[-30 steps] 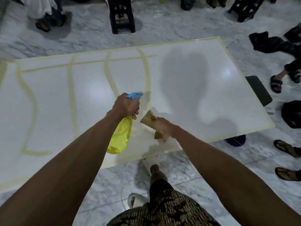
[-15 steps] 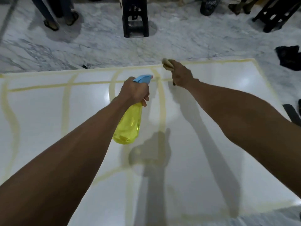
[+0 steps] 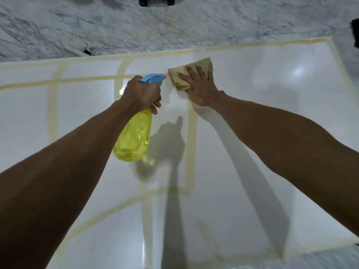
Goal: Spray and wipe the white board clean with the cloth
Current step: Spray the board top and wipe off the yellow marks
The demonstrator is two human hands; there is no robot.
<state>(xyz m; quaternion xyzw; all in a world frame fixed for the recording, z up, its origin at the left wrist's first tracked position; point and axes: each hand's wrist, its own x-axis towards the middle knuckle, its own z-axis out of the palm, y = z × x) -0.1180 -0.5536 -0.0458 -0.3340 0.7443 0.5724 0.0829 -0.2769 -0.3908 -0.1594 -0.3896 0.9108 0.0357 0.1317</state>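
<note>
right hand point(image 3: 198, 85): fingers straight and spread, palm down, pressing flat on the cloth point(image 3: 186, 74). nothing is gripped; the fingers lie over the cloth's near half, with the folded tan cloth showing beyond the fingertips and to the left of them. the cloth rests on the white board point(image 3: 252, 117), near its far edge, over the spot where a yellowish vertical line meets a horizontal one.

left hand point(image 3: 142, 93): fingers curled tight round the neck of the spray bottle point(image 3: 134, 138), held above the board, not touching it. the blue spray head juts from the top of the fist, its nozzle pointing right, just beside the cloth's left corner. the yellow translucent body hangs down below the hand, tilted toward the camera. whether a finger is on the trigger cannot be told.

white board: lies flat, glossy, filling most of the view. yellowish lines point(image 3: 53, 113) cross it in a rough grid and also border its far and right edges. shadows of bottle and arms fall on the board below the hands.

surroundings: grey-veined marble floor point(image 3: 97, 26) beyond the far edge; a dark object point(image 3: 156, 0) at the top edge, cut off.
</note>
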